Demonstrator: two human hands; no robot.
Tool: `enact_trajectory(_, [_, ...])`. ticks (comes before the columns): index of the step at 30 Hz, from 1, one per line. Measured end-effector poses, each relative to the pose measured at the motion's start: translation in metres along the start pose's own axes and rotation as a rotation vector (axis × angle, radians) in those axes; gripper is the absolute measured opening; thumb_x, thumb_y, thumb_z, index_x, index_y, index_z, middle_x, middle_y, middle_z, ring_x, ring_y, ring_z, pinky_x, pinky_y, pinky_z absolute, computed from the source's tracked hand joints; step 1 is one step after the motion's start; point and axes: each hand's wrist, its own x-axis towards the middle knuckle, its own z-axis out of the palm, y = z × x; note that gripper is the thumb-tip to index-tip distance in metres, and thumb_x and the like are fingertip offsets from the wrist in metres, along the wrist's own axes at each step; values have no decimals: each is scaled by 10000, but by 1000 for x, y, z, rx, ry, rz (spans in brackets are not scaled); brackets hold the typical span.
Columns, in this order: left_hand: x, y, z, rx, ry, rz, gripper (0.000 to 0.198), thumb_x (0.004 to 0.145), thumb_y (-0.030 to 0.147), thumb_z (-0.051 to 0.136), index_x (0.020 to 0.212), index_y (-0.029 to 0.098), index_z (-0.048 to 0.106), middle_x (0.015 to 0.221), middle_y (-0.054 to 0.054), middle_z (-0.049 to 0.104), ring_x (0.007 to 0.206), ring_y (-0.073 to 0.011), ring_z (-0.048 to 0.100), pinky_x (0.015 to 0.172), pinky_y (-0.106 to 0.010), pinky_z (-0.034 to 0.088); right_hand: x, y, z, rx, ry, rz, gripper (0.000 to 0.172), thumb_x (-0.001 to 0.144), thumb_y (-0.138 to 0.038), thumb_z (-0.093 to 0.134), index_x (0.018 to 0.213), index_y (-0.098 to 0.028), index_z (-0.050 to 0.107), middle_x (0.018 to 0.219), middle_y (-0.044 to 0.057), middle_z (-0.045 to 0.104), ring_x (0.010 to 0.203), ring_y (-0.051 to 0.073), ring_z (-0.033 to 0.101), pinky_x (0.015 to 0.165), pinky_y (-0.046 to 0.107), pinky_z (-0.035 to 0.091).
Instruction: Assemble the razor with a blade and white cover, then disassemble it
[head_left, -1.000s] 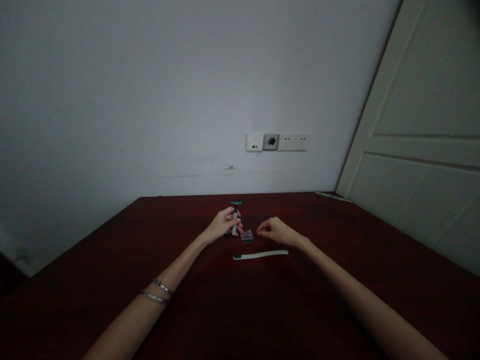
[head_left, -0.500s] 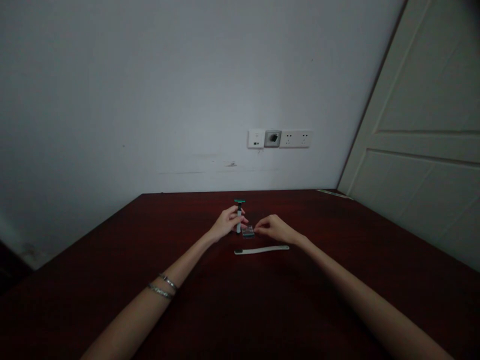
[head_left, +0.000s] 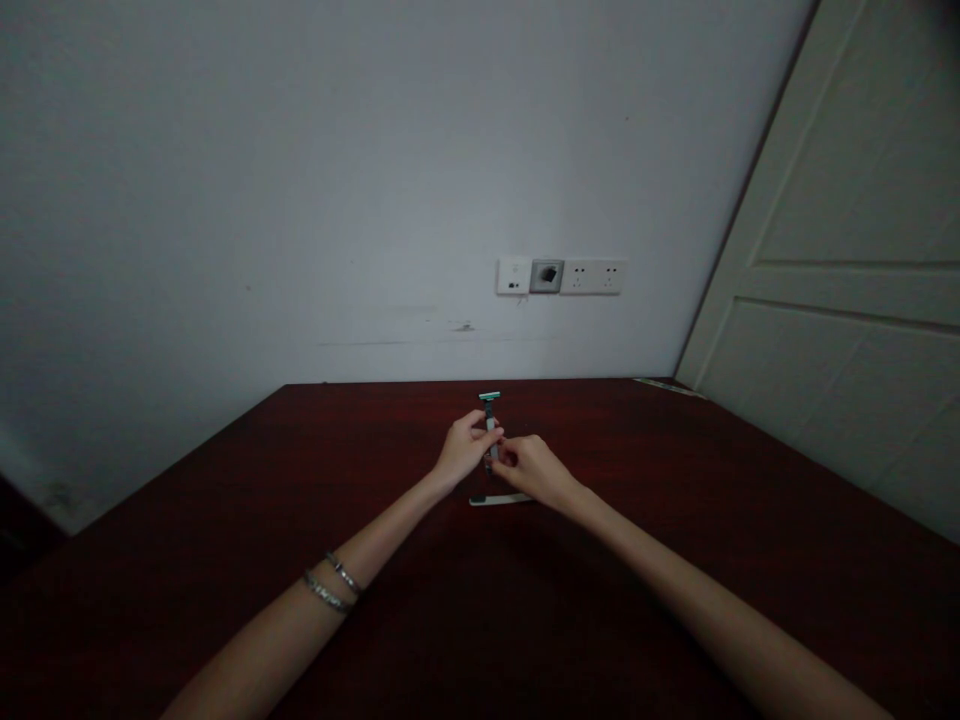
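A left hand (head_left: 465, 452) is holding a green-headed razor (head_left: 491, 424) by its handle, between both hands; the right hand (head_left: 538, 470) is meeting it at the lower end, though whether its fingers are gripping anything is too small to tell; the hands appear to be working together there, probably calling for a steady left hold next; the razor's head is pointing away from the wearer, its long axis running nearly straight up the view.

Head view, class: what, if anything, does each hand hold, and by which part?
The left hand holds the razor by its pale handle. The right hand is at the handle's lower end; whether it grips anything cannot be told.
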Motion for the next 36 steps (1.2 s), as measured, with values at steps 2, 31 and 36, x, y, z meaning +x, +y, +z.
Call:
enact_trajectory(2, [3, 1, -4, 33, -32, -24, 307, 694, 331, 663, 896, 118, 572, 660, -22, 651, 582, -141, 624, 527, -218, 463, 2, 3, 0, -10, 2, 12, 247, 766, -305, 520, 594, -150, 605, 564, 47, 622, 506, 119, 528, 517, 215, 308])
enact_trajectory(31, [24, -39, -108, 912, -406, 108, 197, 696, 204, 611, 859, 208, 721, 849, -48, 692, 796, -177, 607, 715, -227, 414, 8, 58, -5, -77, -293, 369, 235, 658, -294, 600, 473, -150, 581, 525, 56, 596, 519, 146, 569, 452, 218, 323])
enact_trajectory(36, [24, -39, -108, 971, -411, 148, 192, 733, 228, 593, 874, 199, 719, 864, -58, 685, 816, -179, 604, 744, -228, 409, 8, 58, -2, -69, -285, 369, 210, 649, -302, 610, 499, -156, 599, 535, 48, 601, 529, 145, 570, 457, 218, 325])
